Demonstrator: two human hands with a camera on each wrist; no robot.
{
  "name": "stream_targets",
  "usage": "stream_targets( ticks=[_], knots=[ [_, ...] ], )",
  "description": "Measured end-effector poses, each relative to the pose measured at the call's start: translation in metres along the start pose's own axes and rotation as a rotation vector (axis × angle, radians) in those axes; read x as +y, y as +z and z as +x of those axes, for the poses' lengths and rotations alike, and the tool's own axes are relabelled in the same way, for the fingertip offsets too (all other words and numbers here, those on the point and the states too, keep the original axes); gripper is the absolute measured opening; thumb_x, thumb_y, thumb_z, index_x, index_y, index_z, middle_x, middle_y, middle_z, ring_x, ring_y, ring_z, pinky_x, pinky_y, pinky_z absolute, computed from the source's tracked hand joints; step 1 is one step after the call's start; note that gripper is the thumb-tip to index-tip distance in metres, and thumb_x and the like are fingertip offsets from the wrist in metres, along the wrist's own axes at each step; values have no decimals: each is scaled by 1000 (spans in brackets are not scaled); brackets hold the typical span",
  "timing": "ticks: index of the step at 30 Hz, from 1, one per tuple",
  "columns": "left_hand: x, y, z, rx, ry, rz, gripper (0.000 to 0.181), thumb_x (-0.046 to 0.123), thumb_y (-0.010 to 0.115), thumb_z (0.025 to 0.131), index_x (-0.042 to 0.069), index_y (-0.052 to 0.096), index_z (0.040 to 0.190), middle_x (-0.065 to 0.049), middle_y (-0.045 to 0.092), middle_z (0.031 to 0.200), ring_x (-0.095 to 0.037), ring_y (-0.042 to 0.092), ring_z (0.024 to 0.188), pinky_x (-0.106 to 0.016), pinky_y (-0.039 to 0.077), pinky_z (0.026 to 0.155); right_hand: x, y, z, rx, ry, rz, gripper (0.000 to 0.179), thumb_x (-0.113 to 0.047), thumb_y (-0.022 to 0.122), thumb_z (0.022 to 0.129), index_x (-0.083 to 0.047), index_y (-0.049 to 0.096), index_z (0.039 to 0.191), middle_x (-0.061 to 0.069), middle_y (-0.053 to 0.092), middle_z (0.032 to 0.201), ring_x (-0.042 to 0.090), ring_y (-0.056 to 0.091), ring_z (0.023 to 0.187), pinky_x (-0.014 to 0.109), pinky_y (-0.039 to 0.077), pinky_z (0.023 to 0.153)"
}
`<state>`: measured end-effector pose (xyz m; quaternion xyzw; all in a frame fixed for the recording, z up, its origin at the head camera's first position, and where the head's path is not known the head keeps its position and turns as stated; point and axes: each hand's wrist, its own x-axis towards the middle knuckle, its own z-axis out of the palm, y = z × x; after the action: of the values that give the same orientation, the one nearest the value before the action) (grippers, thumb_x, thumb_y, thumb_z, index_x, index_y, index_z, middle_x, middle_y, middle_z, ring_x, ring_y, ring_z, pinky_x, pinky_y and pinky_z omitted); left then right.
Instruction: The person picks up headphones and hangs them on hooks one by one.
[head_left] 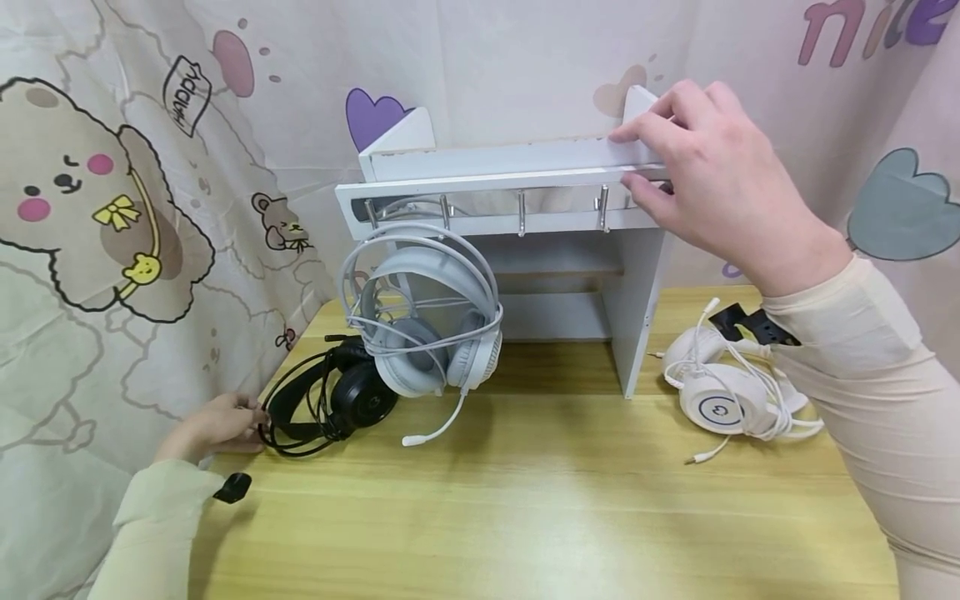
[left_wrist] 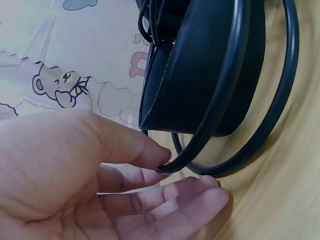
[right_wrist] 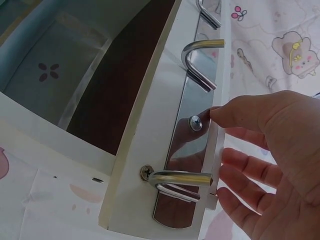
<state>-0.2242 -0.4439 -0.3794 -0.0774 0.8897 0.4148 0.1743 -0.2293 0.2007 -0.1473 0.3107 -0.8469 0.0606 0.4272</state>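
At the table's left, my left hand pinches the thin outer band of a black headset between thumb and index finger; its other fingers lie loosely below the band. The headset rests on the table, its cable bundled around it. My right hand holds the upper front rail of a white shelf rack, thumb in front and fingers behind. Metal hooks line that rail. From the left hooks hangs a white headset, its cable wound about it and its microphone pointing down.
Another white headset with a bundled cable lies on the wooden table right of the rack, under my right forearm. A printed curtain closes in the back and left side. The hanging headset partly overlaps the black one.
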Motion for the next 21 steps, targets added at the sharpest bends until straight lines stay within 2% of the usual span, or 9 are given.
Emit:
stream_targets(
  ticks=[2,3,6,10,16,21],
  knots=[
    [-1,2,-2,-30,-14,-104,24,3,43,108,-14,39,124,-14,57,105,-16,64,86,-36,67,84,0,-1,0,0,0,-3,36,-5,75,94,-2,72,130,27,61,118,47,49,100,56,42,79],
    [-2,2,-2,-35,-10,-123,21,4,42,109,-12,39,122,-12,58,104,-14,63,82,-36,67,84,0,-1,1,-1,0,-4,36,-5,75,94,-2,72,130,27,61,118,47,49,100,57,43,79],
    [-4,2,-3,-35,-2,-157,16,5,37,111,-9,37,120,-8,58,100,-12,62,79,-36,67,84,0,-2,0,-10,3,-6,36,-5,74,94,-2,72,131,27,60,118,47,49,100,56,42,80],
    [-3,0,-2,-36,-3,-191,16,8,31,114,-7,34,119,-9,57,100,-13,66,83,-38,67,83,1,-1,0,-16,5,-4,36,-4,74,95,-3,72,131,27,61,118,46,48,100,56,41,80],
    [-5,-6,-2,-51,-6,-231,27,10,32,115,-12,29,130,-18,58,112,-19,71,94,-39,67,88,1,-1,-1,-17,8,-1,36,-5,74,95,-3,72,131,26,61,119,46,49,101,56,43,79],
    [-14,-14,-6,-78,13,-287,42,11,32,116,-20,21,141,-17,55,120,-16,71,101,-40,65,95,0,-1,-1,-18,6,5,36,-5,74,95,-3,72,132,26,61,120,46,49,102,55,42,80]
  ],
)
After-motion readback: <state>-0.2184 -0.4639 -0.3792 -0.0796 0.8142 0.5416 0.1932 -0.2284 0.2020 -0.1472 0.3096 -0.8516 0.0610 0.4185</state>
